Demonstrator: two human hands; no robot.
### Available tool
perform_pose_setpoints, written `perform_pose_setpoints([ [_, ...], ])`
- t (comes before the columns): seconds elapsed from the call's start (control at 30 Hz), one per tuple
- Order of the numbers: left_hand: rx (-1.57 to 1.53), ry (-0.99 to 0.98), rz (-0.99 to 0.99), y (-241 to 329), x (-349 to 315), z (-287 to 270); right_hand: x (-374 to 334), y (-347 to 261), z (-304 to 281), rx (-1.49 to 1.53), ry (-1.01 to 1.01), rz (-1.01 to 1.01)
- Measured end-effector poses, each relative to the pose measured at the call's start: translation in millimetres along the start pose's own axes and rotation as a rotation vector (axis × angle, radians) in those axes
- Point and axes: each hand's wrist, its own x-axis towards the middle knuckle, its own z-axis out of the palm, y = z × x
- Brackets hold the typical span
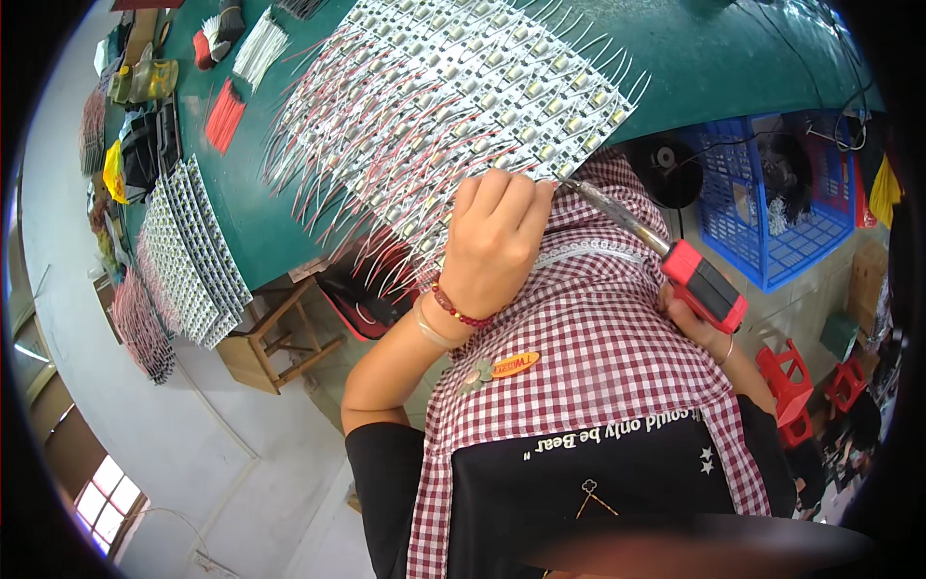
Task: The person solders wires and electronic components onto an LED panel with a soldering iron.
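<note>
A pale wall [207,425] with a barred window [106,492] lies to the left of a green worktable [714,82] whose near edge curves across the upper part of the view. At that near edge rests a large panel of white circuit boards [453,96], set with rows of small components; it reaches over the table's rim toward a red-and-white checked apron [579,372]. Red and white wires fringe the panel's left side, and white wires its far right side. Right of the apron, partly under the table, stands a blue plastic crate [748,253]. Toward the table's left near corner, fanned stacks of similar wired circuit boards [193,256] jut past the edge, above a wooden stool [253,359]. Red plastic stools [786,381] stand to the right. The right hand [693,317] is closed around the red-and-black handle of a soldering iron [699,282], its metal shaft slanting to the panel's near corner. Beside the tip, the left hand [497,227] has its fingers bunched narrow on the panel's edge; what lies between the fingertips is hidden. On the table's left part lie a white wire bundle [260,48] and a smaller red wire bundle [225,117].
</note>
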Motion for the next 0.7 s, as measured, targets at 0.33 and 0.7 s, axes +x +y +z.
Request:
perform_pose_setpoints([
  [0.33,0.033,-0.020,0.008,-1.2,2.0,-2.6,-4.0,3.4,-1.0,0.037,-0.023,0.057],
  [0.7,0.025,0.025,-0.017,-0.1,2.5,1.0,-8.9,5.9,-4.4,0.052,-0.030,0.122],
])
